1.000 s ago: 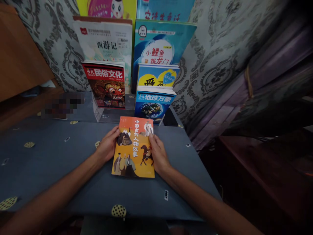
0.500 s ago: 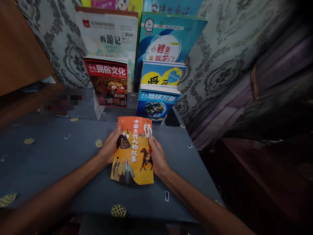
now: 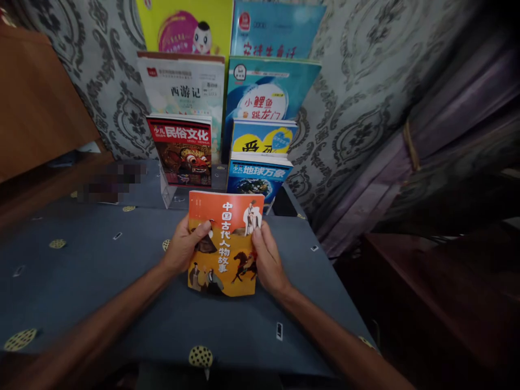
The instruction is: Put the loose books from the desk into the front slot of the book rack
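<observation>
An orange and yellow book (image 3: 225,244) with white Chinese lettering is held between my two hands, its cover facing me and its top edge raised. My left hand (image 3: 184,244) grips the left side, thumb lying over the cover. On the right side, my right hand (image 3: 271,257) clasps the edge with the thumb at the front; its other fingers are mostly hidden behind the book. Just beyond stand a red book with a mask picture (image 3: 184,157) and a blue book with a globe (image 3: 258,176), the latter partly covered by the held book's top.
Behind these, a stepped clear stand (image 3: 173,197) carries several more books, including a white book (image 3: 182,81) and a teal book (image 3: 276,81). The patterned blue tablecloth (image 3: 122,292) lies beneath. Patterned wallpaper and a purple curtain (image 3: 377,168) are at the right, wooden furniture (image 3: 44,103) at the left.
The orange book's top has tilted up toward me, and my left thumb has come further over its cover. The view has tipped upward, showing more of the rear books.
</observation>
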Motion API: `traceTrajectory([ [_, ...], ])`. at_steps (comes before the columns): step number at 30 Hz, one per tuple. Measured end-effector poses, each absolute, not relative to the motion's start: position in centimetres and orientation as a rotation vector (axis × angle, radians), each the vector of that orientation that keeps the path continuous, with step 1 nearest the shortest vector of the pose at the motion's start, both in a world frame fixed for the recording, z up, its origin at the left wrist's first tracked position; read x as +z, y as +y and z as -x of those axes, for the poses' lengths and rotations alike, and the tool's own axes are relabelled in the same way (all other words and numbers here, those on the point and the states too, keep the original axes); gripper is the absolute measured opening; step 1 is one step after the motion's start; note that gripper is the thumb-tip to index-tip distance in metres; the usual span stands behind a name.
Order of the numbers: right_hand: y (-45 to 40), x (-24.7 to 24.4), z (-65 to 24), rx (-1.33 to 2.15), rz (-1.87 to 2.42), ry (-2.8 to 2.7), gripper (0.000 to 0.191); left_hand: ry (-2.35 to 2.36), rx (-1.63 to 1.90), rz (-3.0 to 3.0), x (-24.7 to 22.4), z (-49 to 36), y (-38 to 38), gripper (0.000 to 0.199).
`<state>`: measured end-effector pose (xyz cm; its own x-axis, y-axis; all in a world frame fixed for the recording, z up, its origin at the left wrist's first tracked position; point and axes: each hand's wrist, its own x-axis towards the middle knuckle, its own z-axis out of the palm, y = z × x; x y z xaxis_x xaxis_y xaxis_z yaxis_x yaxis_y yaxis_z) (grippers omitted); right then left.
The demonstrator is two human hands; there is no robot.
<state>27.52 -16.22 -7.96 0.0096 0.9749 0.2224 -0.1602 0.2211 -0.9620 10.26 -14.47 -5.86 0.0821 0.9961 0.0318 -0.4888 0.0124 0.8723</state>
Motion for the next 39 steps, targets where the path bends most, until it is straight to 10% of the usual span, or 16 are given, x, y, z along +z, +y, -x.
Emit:
traceTrajectory([
  [17, -18.2, -8.6, -29.5, 0.584, 0.861, -1.801, 0.024, 0.694, 1.081, -1.469, -6.8, -5.4, -13.4, 0.056],
  [39, -19.5, -8.7, -31.4, 0.27, 0.909, -2.004, 0.026, 0.398, 0.108, -2.146, 4.1, -2.9, -10.8, 0.039],
])
